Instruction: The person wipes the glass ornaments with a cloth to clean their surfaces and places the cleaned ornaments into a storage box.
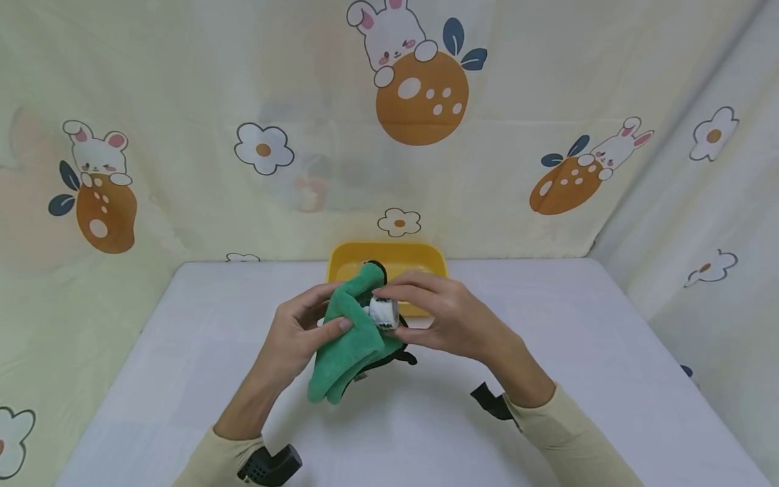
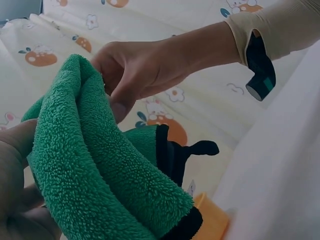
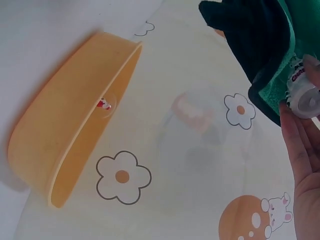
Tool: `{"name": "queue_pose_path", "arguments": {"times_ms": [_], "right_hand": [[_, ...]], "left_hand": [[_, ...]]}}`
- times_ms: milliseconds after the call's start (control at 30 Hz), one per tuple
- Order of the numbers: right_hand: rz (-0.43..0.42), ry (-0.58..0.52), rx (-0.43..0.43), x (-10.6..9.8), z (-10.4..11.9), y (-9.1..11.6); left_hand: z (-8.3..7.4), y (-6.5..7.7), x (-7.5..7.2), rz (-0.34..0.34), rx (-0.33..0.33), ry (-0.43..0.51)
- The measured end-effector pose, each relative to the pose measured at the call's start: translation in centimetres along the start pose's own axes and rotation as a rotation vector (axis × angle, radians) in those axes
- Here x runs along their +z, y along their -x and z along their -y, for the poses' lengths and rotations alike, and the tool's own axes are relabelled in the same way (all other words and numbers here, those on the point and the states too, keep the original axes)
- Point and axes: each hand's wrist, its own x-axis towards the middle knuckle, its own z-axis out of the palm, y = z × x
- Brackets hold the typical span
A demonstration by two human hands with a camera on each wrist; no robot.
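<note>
Counter (image 1: pixel 584 318), white-covered — beneath your hands and everything else listed. Tray (image 1: pixel 420 257), yellow, low-walled, at the counter's far edge behind your hands; probably light, stiff plastic, best taken by the rim. Cloth (image 1: pixel 349 348), green with black trim and a dark loop or tab, folded and held up above the counter just in front of the tray; its pile looks soft and limp, so expect it to weigh little and sag wherever you leave it unsupported; take it through a doubled fold, thumb against fingers, rather than by the loose trim. Left hand (image 1: pixel 299 325), yours, pinching that cloth, thumb on the near face and fingers behind. Right hand (image 1: pixel 453 312), yours, gripping the white container between fingers and thumb. White container (image 1: pixel 385 314), small, roughly cylindrical, dark markings about it, lying against the cloth between your two hands — whether its narrower end is tucked inside a fold, you cannot tell; likely light and firm, perhaps slick where smooth, so hold it round the sides with modest pressure. Clear round piece (image 3: pixel 105 104), red-and-white print, seen inside the tray from the right wrist; too small to judge its material.
</note>
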Motion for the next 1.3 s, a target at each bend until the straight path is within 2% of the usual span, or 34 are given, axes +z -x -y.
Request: {"name": "queue_pose_path", "arguments": {"times_ms": [333, 667, 1000, 1133, 1300], "right_hand": [[-0.017, -0.15, 0.139, 0.3, 0.2, 0.1], [-0.002, -0.198, 0.239, 0.8, 0.3, 0.1], [0.052, -0.205, 0.468, 0.7, 1.3, -0.4], [0.068, -0.244, 0.458, 0.7, 1.1, -0.2], [0.072, -0.3, 0.376, 0.8, 0.8, 0.2]], "left_hand": [[0.2, 0.0, 0.0, -0.001, 0.059, 0.007], [0.2, 0.1, -0.1, -0.007, 0.101, 0.0], [0.5, 0.1, 0.1, 0.014, 0.116, 0.005], [0.4, 0.1, 0.1, 0.022, 0.127, -0.006], [0.3, 0.1, 0.0, 0.014, 0.118, -0.002]]}}
